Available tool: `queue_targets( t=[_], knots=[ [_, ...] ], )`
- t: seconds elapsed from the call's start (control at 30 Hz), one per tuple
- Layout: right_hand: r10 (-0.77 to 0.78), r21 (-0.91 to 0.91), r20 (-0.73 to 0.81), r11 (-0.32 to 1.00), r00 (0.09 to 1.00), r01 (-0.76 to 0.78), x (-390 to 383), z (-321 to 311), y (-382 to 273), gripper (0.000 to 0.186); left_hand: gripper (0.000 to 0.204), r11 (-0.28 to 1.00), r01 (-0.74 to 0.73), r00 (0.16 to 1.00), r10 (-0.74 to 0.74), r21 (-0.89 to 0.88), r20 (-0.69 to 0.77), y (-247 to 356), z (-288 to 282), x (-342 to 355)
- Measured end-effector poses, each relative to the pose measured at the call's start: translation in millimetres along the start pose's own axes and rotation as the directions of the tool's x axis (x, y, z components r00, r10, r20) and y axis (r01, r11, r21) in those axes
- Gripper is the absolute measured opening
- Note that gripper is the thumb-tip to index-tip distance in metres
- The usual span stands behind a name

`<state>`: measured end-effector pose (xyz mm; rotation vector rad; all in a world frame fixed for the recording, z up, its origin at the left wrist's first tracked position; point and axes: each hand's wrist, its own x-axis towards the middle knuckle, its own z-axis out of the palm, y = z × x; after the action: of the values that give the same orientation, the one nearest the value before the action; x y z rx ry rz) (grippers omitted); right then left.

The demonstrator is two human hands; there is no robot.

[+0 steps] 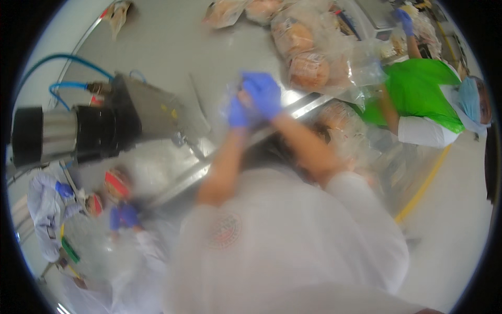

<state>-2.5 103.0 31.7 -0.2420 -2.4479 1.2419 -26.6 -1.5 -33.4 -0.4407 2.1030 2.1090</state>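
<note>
My left hand (238, 112) and my right hand (262, 97), both in blue gloves, are drawn close together over the near edge of the steel table (219, 52). Both look closed, with the right hand's fingers curled over. Something pale shows between them, but blur hides what it is. To their left stands a metal machine (151, 107) with a black and silver cylinder and a blue hose (68, 56). Clear plastic bags of pale meat, seemingly poultry (308, 70), lie just beyond my right hand.
On the right, a co-worker in a green apron (423, 97) reaches toward the bags. Lower left, another person's gloved hands (124, 217) are near a red-banded package (117, 184). A further worker in white (44, 204) is at the far left. More bags (225, 11) lie along the table's far side.
</note>
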Motion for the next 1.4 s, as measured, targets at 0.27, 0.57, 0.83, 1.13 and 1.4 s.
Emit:
queue_targets(
  t=[0.27, 0.57, 0.83, 1.13, 1.4],
  knots=[
    [-0.459, -0.268, 0.414, 0.764, 0.786, 0.587, -26.9, -80.8, 35.0, 0.070, 0.037, 0.491, 0.646, 0.762, -0.461, -0.585, 0.455, 9.2, -15.6, 27.1],
    [-0.597, 0.008, 0.085, 0.801, 0.797, 0.599, 13.3, -83.5, 16.9, 0.082, 0.039, 0.762, 0.501, 0.759, -0.158, -0.411, 0.632, 120.9, 8.4, 2.9],
    [0.031, 0.756, 0.422, 0.540, 0.906, -0.370, 14.7, -86.7, -7.4, 0.087, 0.037, 0.748, 0.396, 0.723, 0.103, -0.533, 0.683, 119.1, 10.6, 41.9],
    [0.248, 0.577, 0.598, 0.527, 0.762, -0.624, 19.6, -76.2, 103.6, 0.064, 0.033, 0.555, 0.495, 0.850, -0.150, -0.668, 0.506, 138.3, 30.9, 10.5],
    [-0.605, -0.118, 0.264, 0.753, 0.751, 0.648, 30.0, -136.0, -20.8, 0.086, 0.034, 0.625, 0.574, 0.803, -0.304, -0.529, 0.513, 97.3, 34.5, 29.2]
  ],
)
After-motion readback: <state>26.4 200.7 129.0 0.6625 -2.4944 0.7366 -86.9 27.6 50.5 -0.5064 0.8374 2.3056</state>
